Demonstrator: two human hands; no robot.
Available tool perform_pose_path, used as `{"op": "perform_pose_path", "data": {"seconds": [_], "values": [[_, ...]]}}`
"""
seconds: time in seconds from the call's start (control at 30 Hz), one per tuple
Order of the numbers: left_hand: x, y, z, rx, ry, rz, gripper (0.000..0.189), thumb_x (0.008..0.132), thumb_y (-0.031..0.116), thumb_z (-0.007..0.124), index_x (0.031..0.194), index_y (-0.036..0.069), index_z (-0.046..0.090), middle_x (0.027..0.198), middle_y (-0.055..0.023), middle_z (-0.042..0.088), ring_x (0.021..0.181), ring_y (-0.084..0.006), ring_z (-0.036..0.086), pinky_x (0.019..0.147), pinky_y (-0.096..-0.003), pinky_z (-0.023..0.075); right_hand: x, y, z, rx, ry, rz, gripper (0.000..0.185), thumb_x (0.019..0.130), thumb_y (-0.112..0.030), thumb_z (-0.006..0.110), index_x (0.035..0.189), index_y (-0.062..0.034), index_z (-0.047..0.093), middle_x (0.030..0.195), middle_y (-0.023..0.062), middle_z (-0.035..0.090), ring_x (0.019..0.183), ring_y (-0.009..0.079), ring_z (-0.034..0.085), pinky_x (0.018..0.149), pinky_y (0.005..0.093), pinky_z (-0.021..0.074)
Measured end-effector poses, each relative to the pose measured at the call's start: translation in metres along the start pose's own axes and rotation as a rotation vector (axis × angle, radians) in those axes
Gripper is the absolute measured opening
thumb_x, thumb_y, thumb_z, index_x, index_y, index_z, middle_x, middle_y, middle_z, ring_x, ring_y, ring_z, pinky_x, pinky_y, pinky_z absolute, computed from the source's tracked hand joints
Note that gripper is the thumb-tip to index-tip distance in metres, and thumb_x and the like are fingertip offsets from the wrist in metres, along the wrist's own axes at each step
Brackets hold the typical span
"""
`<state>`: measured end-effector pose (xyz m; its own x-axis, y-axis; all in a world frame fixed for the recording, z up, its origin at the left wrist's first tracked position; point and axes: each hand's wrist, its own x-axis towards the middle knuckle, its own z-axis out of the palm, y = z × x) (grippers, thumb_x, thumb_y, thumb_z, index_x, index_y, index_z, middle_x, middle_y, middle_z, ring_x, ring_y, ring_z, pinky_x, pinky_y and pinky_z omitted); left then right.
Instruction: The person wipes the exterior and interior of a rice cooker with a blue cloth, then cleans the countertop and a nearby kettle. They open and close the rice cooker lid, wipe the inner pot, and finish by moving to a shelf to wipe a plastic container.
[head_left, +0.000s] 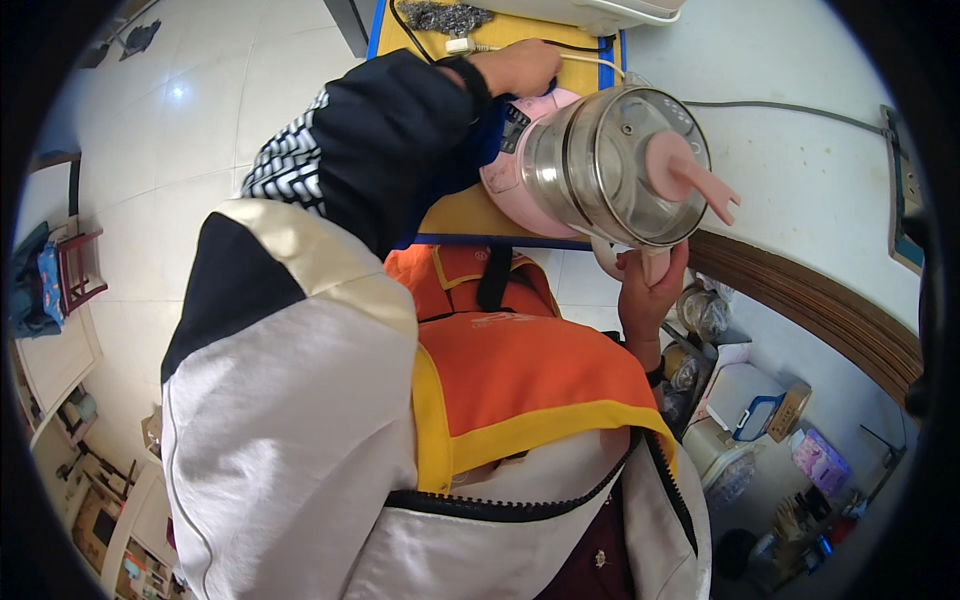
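Observation:
A glass electric kettle (562, 161) with a steel-rimmed lid and a pink lid knob (671, 166) stands on its pink base (499, 180), which has a dark control panel. My right hand (651, 289) grips the pale handle (655, 266) of the kettle from the near side. Beyond the panel, my left hand (525, 67) is closed around a dark blue cloth (487, 142) that hangs below the forearm and touches the base. My fingertips there are partly hidden. A white plug (460, 46) with a white cord lies just past my left wrist.
Under the kettle is a yellow tabletop (450, 214) with blue edging. It carries a grey wiry bundle (442, 16), a black cord and a white container (592, 13). A wall with a socket (909, 184) rises on the right. Boxes and bagged items (742, 397) stand lower right.

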<state>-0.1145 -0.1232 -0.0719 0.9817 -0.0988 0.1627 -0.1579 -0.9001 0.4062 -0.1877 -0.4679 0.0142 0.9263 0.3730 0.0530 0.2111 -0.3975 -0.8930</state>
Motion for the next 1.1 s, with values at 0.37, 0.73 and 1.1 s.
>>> {"op": "perform_pose_path", "data": {"seconds": [0.37, 0.73, 1.1], "values": [[-0.027, 0.006, 0.004, -0.053, 0.117, -0.272, 0.013, 0.076, 0.014, 0.059, 0.078, 0.003, 0.066, 0.079, -0.0203, 0.066, 0.078, -0.0396, 0.064, 0.073, -0.0454, 0.0521, -0.001, -0.001, 0.001, 0.051, -0.002, 0.024, 0.064, 0.078, 0.001, 0.061, 0.138, 0.0002, 0.039, 0.119, 0.013, 0.058, 0.106, 0.0183, 0.056, 0.091, 0.0323, 0.0456], [-0.098, 0.029, -0.018, -0.046, 0.043, -0.341, 0.012, 0.08, 0.014, 0.057, 0.08, 0.003, 0.063, 0.077, -0.021, 0.065, 0.078, -0.0408, 0.063, 0.072, -0.0472, 0.0516, 0.001, -0.002, 0.004, -0.001, 0.037, -0.01, 0.068, 0.075, 0.002, 0.06, 0.14, 0.0007, 0.038, 0.124, 0.0164, 0.057, 0.111, 0.0224, 0.057, 0.094, 0.0337, 0.045], [-0.168, 0.099, 0.001, -0.224, -0.006, -0.301, 0.01, 0.079, 0.007, 0.062, 0.087, 0.003, 0.058, 0.09, -0.0184, 0.06, 0.083, -0.0386, 0.061, 0.074, -0.045, 0.0507, 0.005, 0.002, 0.005, 0.003, 0.029, -0.056, 0.068, 0.076, -0.001, 0.06, 0.141, 0.0006, 0.038, 0.13, 0.0195, 0.054, 0.117, 0.0265, 0.055, 0.098, 0.0366, 0.0437]]}}
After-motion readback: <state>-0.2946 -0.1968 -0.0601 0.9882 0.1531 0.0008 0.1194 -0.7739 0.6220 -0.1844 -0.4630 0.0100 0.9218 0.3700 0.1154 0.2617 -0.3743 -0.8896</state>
